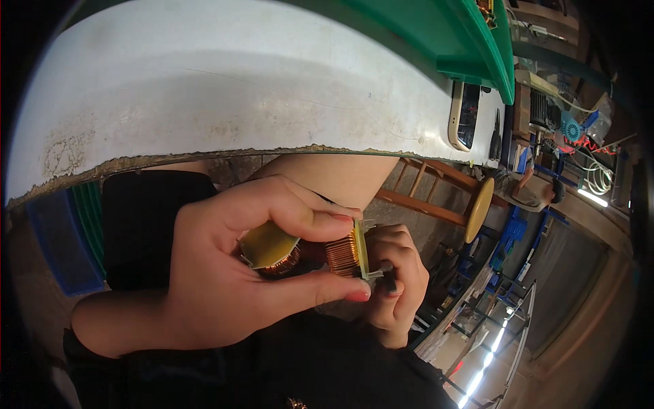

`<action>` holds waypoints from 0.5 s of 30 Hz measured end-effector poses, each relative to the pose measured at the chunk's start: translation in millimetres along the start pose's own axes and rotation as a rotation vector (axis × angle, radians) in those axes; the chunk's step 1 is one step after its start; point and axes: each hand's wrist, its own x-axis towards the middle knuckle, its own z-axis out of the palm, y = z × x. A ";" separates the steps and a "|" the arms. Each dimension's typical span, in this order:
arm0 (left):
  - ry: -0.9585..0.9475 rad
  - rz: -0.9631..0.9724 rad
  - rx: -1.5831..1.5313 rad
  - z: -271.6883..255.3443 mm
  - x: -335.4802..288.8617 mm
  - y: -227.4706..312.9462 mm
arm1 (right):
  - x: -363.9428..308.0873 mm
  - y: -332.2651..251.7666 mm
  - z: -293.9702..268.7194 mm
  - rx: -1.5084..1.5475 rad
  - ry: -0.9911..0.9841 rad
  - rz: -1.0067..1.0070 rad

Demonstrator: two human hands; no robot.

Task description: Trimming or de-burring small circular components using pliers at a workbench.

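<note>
My left hand (225, 266) is closed, with thumb and finger pinching a copper-wound coil (343, 253) on a thin yellowish base plate. Thin wire leads stick out from the far side of that plate. A second coil (271, 247) with a similar yellowish plate is tucked in the palm of the same hand, its copper windings partly visible. Close beside the leads, my right hand (398, 279) has its fingers curled in. A small dark piece (388, 271) shows at its fingertips; its kind is unclear.
Above my hands runs a worn white tabletop (238, 88) with a chipped edge. On it are a green bin (477, 65) and a phone (464, 116). A wooden stool (477, 211) stands to the right. Farther off, a person (535, 191) is near cluttered shelves.
</note>
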 end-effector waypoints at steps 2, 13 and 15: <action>-0.015 -0.012 -0.007 0.9 -0.2 0.5 | 2.5 -3.9 1.3 -0.019 -0.004 0.003; -0.020 -0.060 -0.055 0.8 -0.9 0.4 | 11.9 -7.2 3.2 -0.102 -0.015 -0.082; -0.019 -0.066 -0.056 0.6 -0.9 0.2 | 11.9 -7.0 3.3 -0.107 -0.013 -0.075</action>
